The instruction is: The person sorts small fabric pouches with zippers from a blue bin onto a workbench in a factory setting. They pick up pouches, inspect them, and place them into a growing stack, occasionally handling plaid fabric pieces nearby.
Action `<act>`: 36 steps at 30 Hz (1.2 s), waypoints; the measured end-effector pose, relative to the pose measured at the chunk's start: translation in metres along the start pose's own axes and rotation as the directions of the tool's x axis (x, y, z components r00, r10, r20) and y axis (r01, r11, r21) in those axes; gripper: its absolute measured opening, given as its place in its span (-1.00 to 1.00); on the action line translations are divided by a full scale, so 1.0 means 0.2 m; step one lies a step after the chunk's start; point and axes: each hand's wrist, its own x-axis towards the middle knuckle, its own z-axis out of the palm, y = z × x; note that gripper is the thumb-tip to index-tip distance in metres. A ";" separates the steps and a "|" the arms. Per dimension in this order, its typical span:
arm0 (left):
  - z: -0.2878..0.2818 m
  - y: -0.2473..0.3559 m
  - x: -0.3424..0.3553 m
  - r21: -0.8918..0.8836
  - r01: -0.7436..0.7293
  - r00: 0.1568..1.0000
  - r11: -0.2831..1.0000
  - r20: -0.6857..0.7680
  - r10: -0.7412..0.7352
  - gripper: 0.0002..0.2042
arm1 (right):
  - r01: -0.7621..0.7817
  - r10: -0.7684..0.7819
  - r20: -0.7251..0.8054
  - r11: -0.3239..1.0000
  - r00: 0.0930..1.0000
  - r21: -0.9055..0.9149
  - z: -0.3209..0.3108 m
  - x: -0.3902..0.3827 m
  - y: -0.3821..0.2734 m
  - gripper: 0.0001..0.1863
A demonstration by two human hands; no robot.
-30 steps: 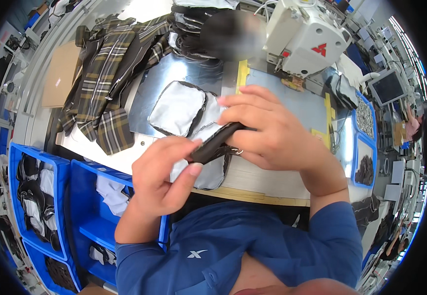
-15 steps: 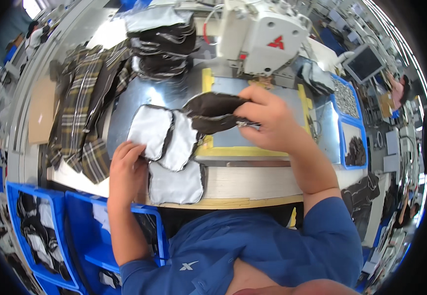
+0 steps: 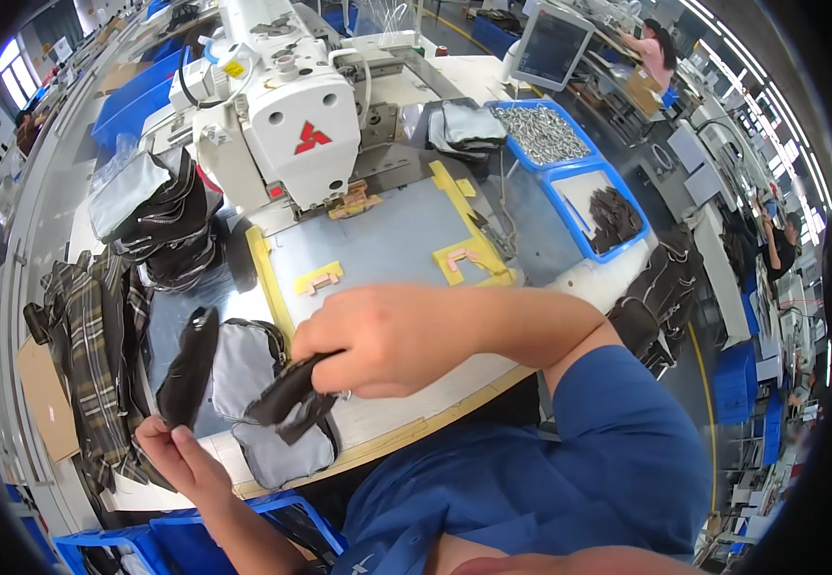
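Note:
My left hand [image 3: 189, 462], at the left end of the work surface, pinches the lower end of a dark fabric piece [image 3: 189, 372] standing up from its fingers. Further right, my right hand [image 3: 392, 337] is closed on a second dark fabric piece [image 3: 287, 395], which hangs down to the left over the grey-lined fabric pieces. One grey-lined fabric piece [image 3: 242, 362] lies between my hands, partly covered. Another grey-lined piece [image 3: 287, 455] rests nearer the table's front edge. My right fingertips are partly hidden behind the hand.
Beyond my hands stands a white sewing machine [image 3: 306, 125] over a metal plate [image 3: 368, 249] with yellow tape. A fabric stack [image 3: 162, 220] and plaid cloth [image 3: 100, 355] lie left. Blue trays [image 3: 600, 163] hold metal parts and dark strips. Blue bins [image 3: 181, 546] stand at lower left.
My right hand has come away from the machine plate, leftward and nearer, with the dark piece. My left hand has lifted a dark piece. The view has turned to the right.

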 end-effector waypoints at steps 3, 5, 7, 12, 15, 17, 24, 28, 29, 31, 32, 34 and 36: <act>0.23 0.16 -0.03 -0.161 0.018 1.000 0.987 -0.013 -0.020 -0.80 | -0.038 0.038 -0.002 0.996 0.999 0.081 0.01 -0.01 -0.03 -0.79; 0.34 0.26 -0.04 -0.354 0.104 0.990 0.930 0.127 -0.063 -0.86 | -0.082 0.085 -0.023 0.990 0.996 0.116 0.04 -0.04 0.00 -0.79; 0.42 0.27 -0.05 -0.504 0.112 0.990 0.857 0.129 -0.054 -0.85 | -0.105 0.113 -0.095 0.991 0.989 0.084 0.05 -0.06 0.02 -0.79; 0.47 0.25 -0.04 -0.492 0.241 0.955 0.837 0.275 -0.114 -0.69 | -0.225 0.241 -0.147 0.968 0.959 0.115 0.03 -0.14 0.03 -0.79; 0.56 0.28 -0.01 -0.480 0.278 0.939 0.832 0.318 -0.130 -0.72 | -0.282 0.302 -0.130 0.947 0.944 0.155 0.03 -0.17 0.05 -0.78; 0.58 0.22 0.02 -0.532 0.348 0.918 0.772 0.358 -0.168 -0.71 | -0.312 0.334 -0.132 0.936 0.933 0.165 0.04 -0.20 0.07 -0.79; 0.64 0.11 0.04 -0.633 0.447 0.889 0.632 0.391 -0.238 -0.70 | -0.455 0.471 -0.071 0.875 0.879 0.165 0.02 -0.33 0.14 -0.77; 0.65 0.06 0.02 -0.659 0.450 0.888 0.603 0.401 -0.225 -0.73 | -0.528 0.546 0.005 0.808 0.838 0.260 -0.03 -0.31 0.10 -0.78; 0.65 0.05 0.02 -0.675 0.458 0.886 0.578 0.402 -0.233 -0.73 | -0.549 0.570 0.013 0.786 0.822 0.284 -0.06 -0.32 0.09 -0.78; 0.65 0.04 0.02 -0.693 0.483 0.876 0.536 0.377 -0.302 -0.74 | -0.484 0.523 -0.096 0.833 0.847 0.268 -0.15 -0.38 0.12 -0.74; 0.66 0.06 0.03 -0.724 0.483 0.871 0.492 0.342 -0.353 -0.74 | -0.458 0.500 -0.147 0.854 0.853 0.249 -0.22 -0.42 0.14 -0.71; 0.66 0.08 0.05 -0.724 0.499 0.850 0.475 0.304 -0.430 -0.74 | -0.575 0.642 -0.357 0.766 0.678 0.287 -0.36 -0.42 0.09 -0.58; 0.65 0.07 0.06 -0.716 0.508 0.844 0.480 0.302 -0.442 -0.75 | -0.667 0.687 -0.437 0.709 0.580 0.231 -0.57 -0.44 0.12 -0.45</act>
